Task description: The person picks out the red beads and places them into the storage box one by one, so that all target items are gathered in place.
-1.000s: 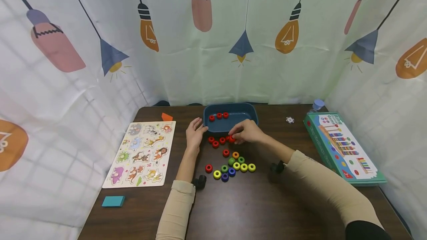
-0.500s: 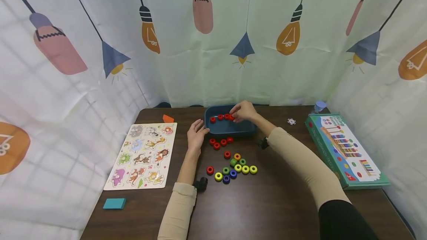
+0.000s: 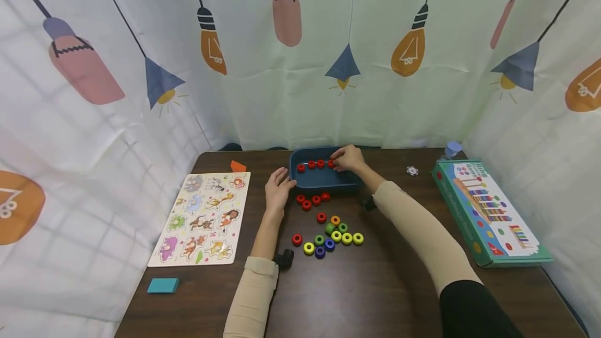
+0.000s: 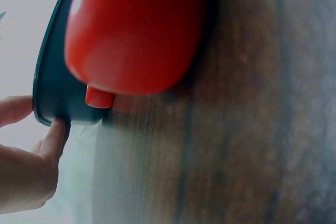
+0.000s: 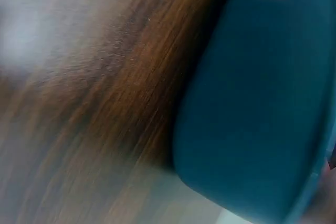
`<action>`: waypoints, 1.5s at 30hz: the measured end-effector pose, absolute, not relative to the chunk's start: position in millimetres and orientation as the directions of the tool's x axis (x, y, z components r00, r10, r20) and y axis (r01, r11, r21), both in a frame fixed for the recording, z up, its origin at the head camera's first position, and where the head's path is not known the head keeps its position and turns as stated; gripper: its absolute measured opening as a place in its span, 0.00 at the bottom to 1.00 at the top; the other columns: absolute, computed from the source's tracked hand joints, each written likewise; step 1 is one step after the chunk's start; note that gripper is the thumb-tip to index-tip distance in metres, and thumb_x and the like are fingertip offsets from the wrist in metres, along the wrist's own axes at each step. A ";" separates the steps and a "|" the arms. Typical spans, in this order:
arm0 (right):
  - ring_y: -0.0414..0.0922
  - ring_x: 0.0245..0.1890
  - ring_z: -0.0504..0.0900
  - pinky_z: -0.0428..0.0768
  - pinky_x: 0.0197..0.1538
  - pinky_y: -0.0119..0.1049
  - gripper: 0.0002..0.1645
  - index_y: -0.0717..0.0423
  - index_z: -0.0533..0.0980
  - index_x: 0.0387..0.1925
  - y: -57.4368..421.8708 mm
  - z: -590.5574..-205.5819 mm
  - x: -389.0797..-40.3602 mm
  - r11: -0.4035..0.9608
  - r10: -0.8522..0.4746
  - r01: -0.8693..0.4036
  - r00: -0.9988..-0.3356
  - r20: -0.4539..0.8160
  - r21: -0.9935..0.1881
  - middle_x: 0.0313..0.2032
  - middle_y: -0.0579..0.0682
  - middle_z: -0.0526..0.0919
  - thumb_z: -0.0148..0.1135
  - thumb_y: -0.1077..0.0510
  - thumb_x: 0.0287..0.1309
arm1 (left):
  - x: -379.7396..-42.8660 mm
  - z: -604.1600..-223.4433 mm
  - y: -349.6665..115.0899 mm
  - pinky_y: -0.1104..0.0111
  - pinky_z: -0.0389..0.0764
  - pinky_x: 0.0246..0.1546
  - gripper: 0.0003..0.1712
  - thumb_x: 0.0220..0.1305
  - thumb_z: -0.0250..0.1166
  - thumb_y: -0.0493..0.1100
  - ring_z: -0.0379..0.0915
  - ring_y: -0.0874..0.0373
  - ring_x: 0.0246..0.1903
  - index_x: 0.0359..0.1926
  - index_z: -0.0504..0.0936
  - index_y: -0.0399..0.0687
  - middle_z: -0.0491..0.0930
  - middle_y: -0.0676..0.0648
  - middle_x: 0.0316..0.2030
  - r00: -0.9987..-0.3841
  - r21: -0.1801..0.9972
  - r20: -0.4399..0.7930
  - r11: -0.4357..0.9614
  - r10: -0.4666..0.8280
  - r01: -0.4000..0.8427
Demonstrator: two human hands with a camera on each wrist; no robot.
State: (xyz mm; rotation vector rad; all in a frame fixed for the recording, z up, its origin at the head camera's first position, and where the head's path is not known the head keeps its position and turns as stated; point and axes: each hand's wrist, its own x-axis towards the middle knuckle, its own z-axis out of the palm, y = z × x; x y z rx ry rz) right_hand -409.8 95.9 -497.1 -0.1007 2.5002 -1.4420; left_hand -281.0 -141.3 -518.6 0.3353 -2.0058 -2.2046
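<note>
A dark blue tray [image 3: 324, 183] sits at the back of the table with several red ring beads [image 3: 311, 164] in a row inside. My left hand [image 3: 277, 192] touches the tray's left end, its fingers fairly straight; the left wrist view has its thumb [image 4: 54, 136] against the tray's outer wall. Inside the tray, my right hand [image 3: 348, 158] pinches a red ring bead [image 3: 331, 163] at the row's right end. The right wrist view is mostly the blue tray wall [image 5: 252, 98], with that hand barely visible. More red beads [image 3: 307, 205] lie in front of the tray.
Nearer lie yellow beads [image 3: 346, 239], blue beads [image 3: 329, 245], green beads [image 3: 330, 228] and an orange bead [image 3: 335, 220]. An animal puzzle board [image 3: 199, 218] and a teal block [image 3: 163, 286] are left; a game box [image 3: 488, 213] and a poker chip [image 3: 412, 171] are right.
My right hand has carried a red bead from the group in front of the tray into it, to the row's right end. My left hand has stayed at the tray's left end.
</note>
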 end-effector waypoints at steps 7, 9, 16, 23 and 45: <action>0.54 0.35 0.87 0.85 0.38 0.47 0.09 0.57 0.85 0.42 97.7 -466.4 -366.2 0.555 -0.340 -0.229 -0.940 0.033 -0.800 0.33 0.54 0.88 0.66 0.60 0.61 | -283.5 -521.5 -144.6 0.59 0.72 0.62 0.33 0.61 0.66 0.33 0.71 0.52 0.62 0.67 0.68 0.50 0.71 0.47 0.65 -0.963 0.995 -0.057 -0.088 -0.263 -0.035; 0.52 0.33 0.87 0.84 0.35 0.45 0.07 0.52 0.86 0.39 95.5 -456.6 -348.7 0.566 -0.387 -0.305 -0.919 0.080 -0.766 0.32 0.52 0.88 0.66 0.58 0.61 | -283.3 -521.1 -145.5 0.59 0.72 0.61 0.33 0.62 0.66 0.33 0.71 0.53 0.62 0.67 0.68 0.51 0.71 0.48 0.65 -0.963 0.996 -0.055 -0.085 -0.264 -0.034; 0.37 0.26 0.83 0.80 0.29 0.34 0.05 0.45 0.86 0.37 84.0 -456.2 -296.5 0.606 -0.548 -0.434 -0.835 0.046 -0.667 0.31 0.42 0.88 0.69 0.56 0.58 | -282.5 -521.7 -146.8 0.59 0.72 0.62 0.34 0.62 0.65 0.33 0.70 0.52 0.62 0.68 0.68 0.50 0.70 0.46 0.66 -0.964 0.996 -0.058 -0.086 -0.260 -0.037; 0.34 0.26 0.79 0.78 0.32 0.32 0.10 0.47 0.86 0.42 71.4 -489.7 -269.8 0.648 -0.630 -0.489 -0.775 -0.050 -0.583 0.40 0.41 0.87 0.69 0.56 0.57 | -281.9 -522.7 -146.0 0.59 0.73 0.61 0.34 0.62 0.66 0.34 0.71 0.53 0.62 0.68 0.68 0.51 0.70 0.47 0.65 -0.964 0.997 -0.052 -0.076 -0.260 -0.033; 0.36 0.24 0.84 0.81 0.30 0.31 0.08 0.47 0.87 0.39 72.7 -503.0 -270.8 0.609 -0.645 -0.420 -0.755 -0.113 -0.673 0.30 0.37 0.87 0.71 0.56 0.56 | -281.8 -524.0 -142.1 0.59 0.72 0.61 0.33 0.62 0.66 0.33 0.71 0.53 0.62 0.67 0.68 0.52 0.71 0.48 0.65 -0.965 0.996 -0.059 -0.087 -0.255 -0.038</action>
